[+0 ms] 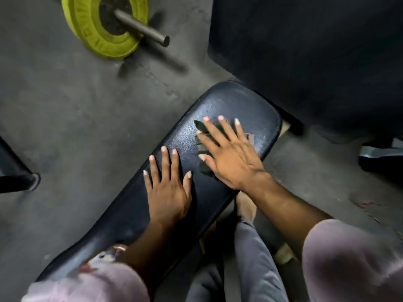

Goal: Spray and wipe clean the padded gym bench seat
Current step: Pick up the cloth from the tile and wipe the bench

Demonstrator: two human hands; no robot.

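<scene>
While the right hand [231, 155] presses flat, fingers spread, on a dark cloth [204, 147] near the far rounded end of the black padded bench seat [239, 105], the left hand [168, 192] lies open and empty at the seat's middle. A yellow weight plate [87, 29] sits on the floor [76, 105] beyond.

Black padded bench seat [185, 136] lies diagonally, a dark cloth [201, 147] flat on it.
</scene>
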